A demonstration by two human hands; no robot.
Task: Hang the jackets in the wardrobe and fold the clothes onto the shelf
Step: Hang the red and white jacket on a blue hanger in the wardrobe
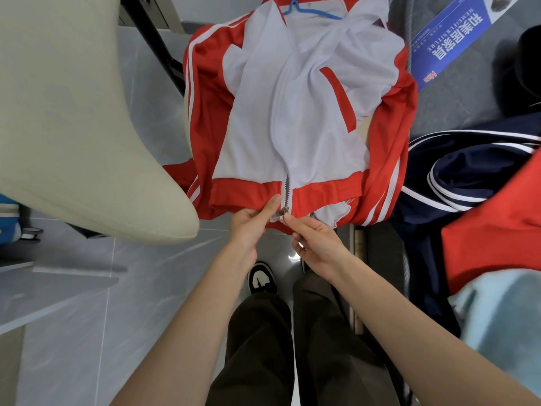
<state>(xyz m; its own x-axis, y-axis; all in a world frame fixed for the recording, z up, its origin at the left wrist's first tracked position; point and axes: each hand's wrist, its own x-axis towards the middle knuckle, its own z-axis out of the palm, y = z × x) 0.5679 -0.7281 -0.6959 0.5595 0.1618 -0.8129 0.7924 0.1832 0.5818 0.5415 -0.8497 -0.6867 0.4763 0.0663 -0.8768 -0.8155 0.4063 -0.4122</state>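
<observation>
Now left hand (248,227), right hand (317,243) pinch metal zipper (286,197) on smooth red-white jacket (310,118)

One wide-angle camera worn on the person's head looks almost straight down at the tiled floor (73,303) and a shoe (261,278). It sits close: the red and white jacket (292,112) fills the upper middle, left hand (248,227) and right hand (317,244) near the frame's centre

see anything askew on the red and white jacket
The red and white jacket lies rumpled, one white front panel folded over the other below the blue hanger. Left hand and right hand pinch the zipper at its hem.
</observation>
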